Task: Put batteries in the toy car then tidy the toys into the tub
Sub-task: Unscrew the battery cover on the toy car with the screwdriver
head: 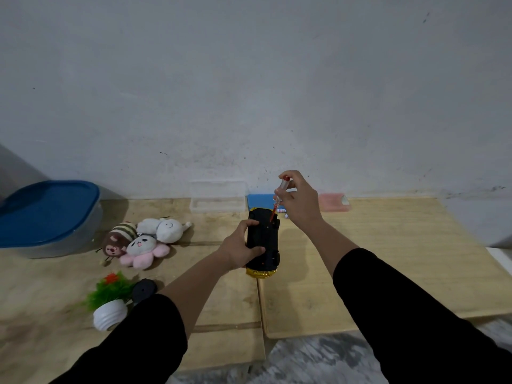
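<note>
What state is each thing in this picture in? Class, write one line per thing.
toy car: upside down, gripped by the left hand
screwdriver: upright, tip on the car's underside, pinched by the right hand
tub: blue lid on
plush toys: heaped on the table, outside the tub
potted plant: tilted over

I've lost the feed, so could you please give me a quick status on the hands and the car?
Left hand grips toy car, underside up. Right hand holds screwdriver, tip at the underside. Tub lidded; plush toys not yet put away.
</note>
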`<action>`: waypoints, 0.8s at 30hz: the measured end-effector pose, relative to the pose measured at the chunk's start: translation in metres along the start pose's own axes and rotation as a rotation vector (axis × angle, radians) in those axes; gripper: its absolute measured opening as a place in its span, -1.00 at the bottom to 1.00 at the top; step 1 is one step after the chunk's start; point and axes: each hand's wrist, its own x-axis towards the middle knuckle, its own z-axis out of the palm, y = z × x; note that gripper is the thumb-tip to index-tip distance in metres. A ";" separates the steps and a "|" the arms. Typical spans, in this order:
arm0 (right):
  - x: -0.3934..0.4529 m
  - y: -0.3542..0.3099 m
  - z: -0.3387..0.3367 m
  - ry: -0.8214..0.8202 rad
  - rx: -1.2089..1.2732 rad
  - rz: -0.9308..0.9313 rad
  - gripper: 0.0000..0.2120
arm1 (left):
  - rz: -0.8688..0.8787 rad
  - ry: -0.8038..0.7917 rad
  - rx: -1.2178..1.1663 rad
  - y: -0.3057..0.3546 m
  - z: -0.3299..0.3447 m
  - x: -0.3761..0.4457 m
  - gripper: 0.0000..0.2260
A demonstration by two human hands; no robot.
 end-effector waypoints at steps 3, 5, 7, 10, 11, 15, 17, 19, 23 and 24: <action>0.000 -0.003 0.003 -0.043 -0.024 -0.040 -0.74 | -0.001 0.010 0.020 0.001 -0.002 0.001 -0.48; 0.001 -0.003 0.004 -0.067 -0.069 -0.074 -0.71 | -0.009 0.007 0.012 0.001 -0.003 0.001 -0.49; 0.003 -0.003 0.003 -0.094 -0.103 -0.077 -0.66 | -0.024 -0.003 -0.009 0.002 -0.005 0.001 -0.50; 0.004 -0.005 0.001 -0.155 -0.068 -0.038 -0.54 | -0.053 -0.011 -0.054 0.002 -0.007 0.002 -0.50; 0.004 -0.006 0.000 -0.185 -0.032 -0.026 -0.52 | -0.064 -0.012 -0.071 0.002 -0.008 0.002 -0.50; 0.002 -0.013 0.001 -0.253 0.026 -0.015 -0.67 | -0.093 0.013 -0.137 0.001 -0.009 0.004 -0.50; 0.002 -0.016 0.004 -0.231 0.014 -0.032 -0.75 | -0.102 0.018 -0.165 0.002 -0.009 0.005 -0.51; 0.003 -0.019 0.006 -0.192 0.020 -0.045 -0.79 | -0.107 0.014 -0.169 0.004 -0.008 0.005 -0.51; 0.004 -0.022 0.006 -0.156 0.025 -0.024 -0.74 | -0.123 0.007 -0.174 0.005 -0.006 0.003 -0.51; 0.004 -0.023 0.006 -0.168 0.016 -0.016 -0.71 | -0.125 0.005 -0.175 0.006 -0.005 0.002 -0.50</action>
